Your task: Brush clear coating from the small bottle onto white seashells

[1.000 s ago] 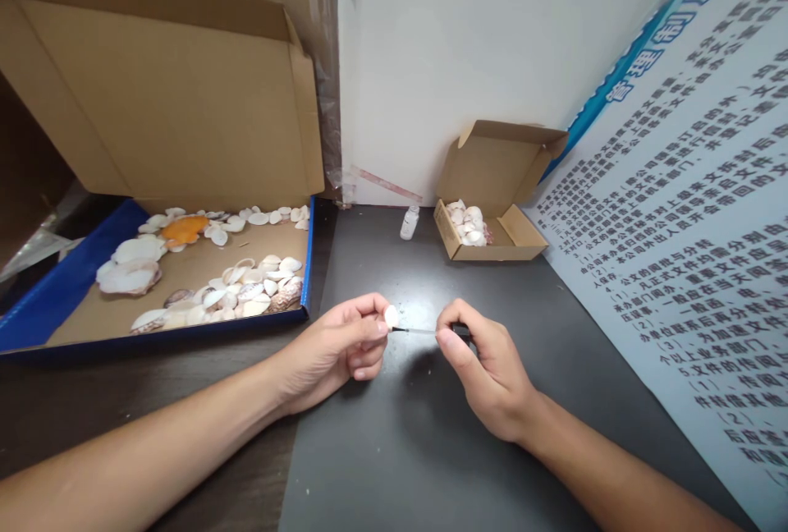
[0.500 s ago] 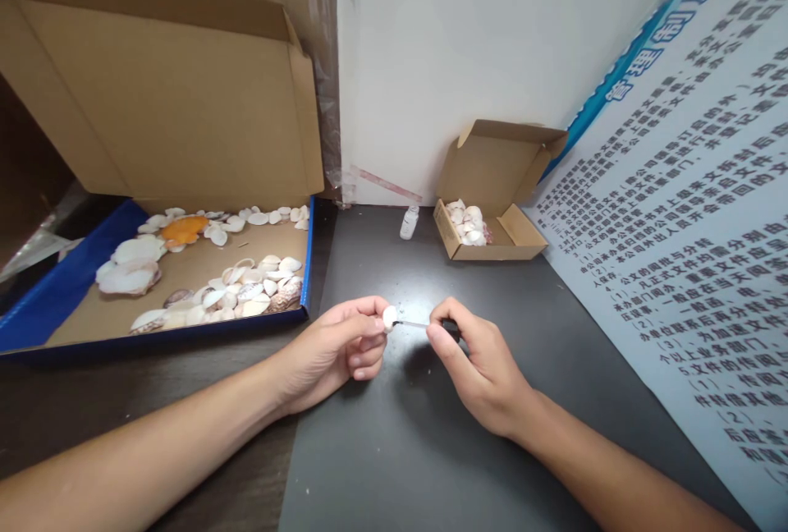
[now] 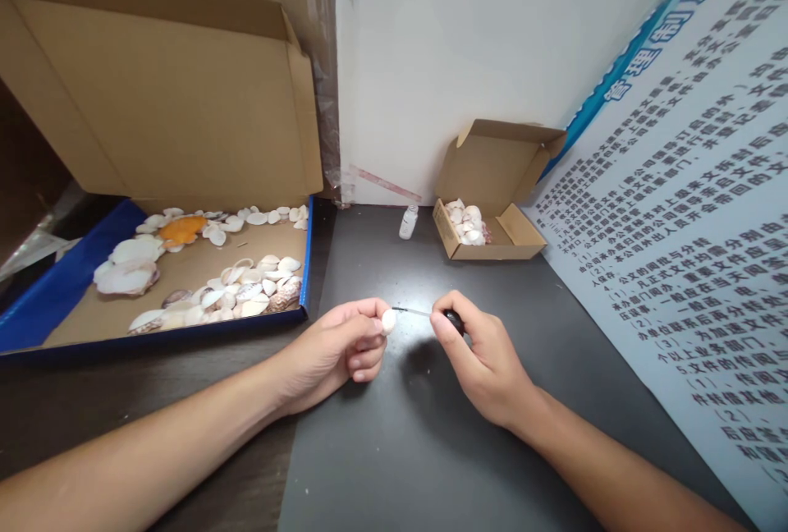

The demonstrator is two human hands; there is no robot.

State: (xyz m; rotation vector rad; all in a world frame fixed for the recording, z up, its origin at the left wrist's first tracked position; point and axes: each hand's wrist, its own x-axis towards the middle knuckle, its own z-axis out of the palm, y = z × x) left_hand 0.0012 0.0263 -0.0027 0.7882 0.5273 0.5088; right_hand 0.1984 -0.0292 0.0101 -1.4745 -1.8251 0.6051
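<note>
A small white seashell [image 3: 389, 322] is pinched between the thumb and fingers of my left hand [image 3: 345, 347]. My right hand [image 3: 483, 360] grips the black cap of a thin applicator brush [image 3: 414, 312]. Its slim stem points left, and the dark tip lies just at the upper right edge of the shell; whether they touch I cannot tell. Beyond both hands a small clear bottle [image 3: 408, 222] stands on the dark table, its neck without a visible cap.
On the left, an open blue-edged cardboard box [image 3: 246, 318] holds many shells, among them an orange scallop shell [image 3: 183, 230]. A smaller open cardboard box [image 3: 498, 253] with whitish shells stands at the back right. A printed board [image 3: 683, 212] leans along the right side.
My right hand has shifted slightly right and up, and the brush tip has moved from the shell's face to its upper edge. The shell looks slightly turned in my left hand.
</note>
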